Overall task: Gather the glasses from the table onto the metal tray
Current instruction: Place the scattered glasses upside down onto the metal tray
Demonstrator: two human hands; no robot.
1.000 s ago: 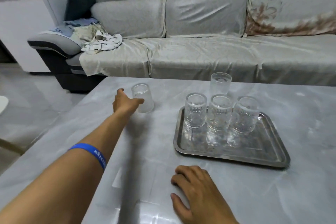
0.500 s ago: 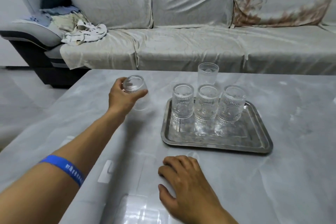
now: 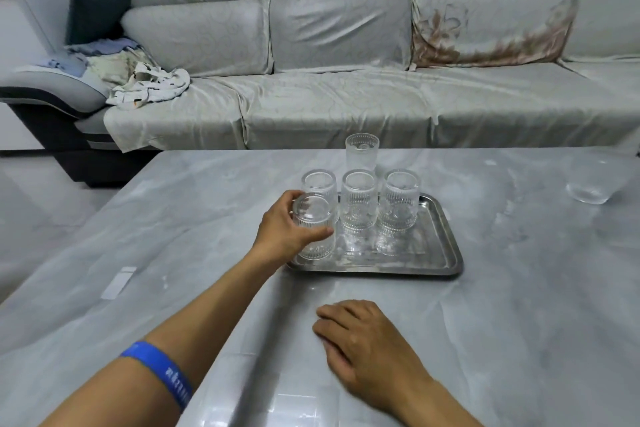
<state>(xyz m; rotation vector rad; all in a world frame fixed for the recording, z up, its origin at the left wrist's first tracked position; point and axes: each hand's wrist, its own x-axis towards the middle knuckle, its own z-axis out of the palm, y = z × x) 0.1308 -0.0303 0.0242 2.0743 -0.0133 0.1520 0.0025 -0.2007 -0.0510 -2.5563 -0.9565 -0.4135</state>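
Note:
My left hand (image 3: pixel 282 230) grips a clear ribbed glass (image 3: pixel 314 229) at the front left corner of the metal tray (image 3: pixel 440 255); whether its base touches the tray I cannot tell. Three more ribbed glasses stand in a row on the tray: one (image 3: pixel 320 184) partly behind the held glass, one (image 3: pixel 358 199) in the middle, one (image 3: pixel 399 199) to the right. A taller glass (image 3: pixel 362 151) stands on the table just behind the tray. Another glass (image 3: pixel 588 185) sits at the far right of the table. My right hand (image 3: pixel 363 340) rests flat on the table in front of the tray.
The grey marble-look table (image 3: pixel 519 288) fills the lower view. Behind it runs a grey covered sofa (image 3: pixel 339 97) with crumpled clothes (image 3: pixel 149 85) at its left end. A small white label (image 3: pixel 118 282) lies on the table to the left.
My left hand has lifted the glass from the table's left side and carried it right to the tray's front left corner. The right hand has stayed flat on the table.

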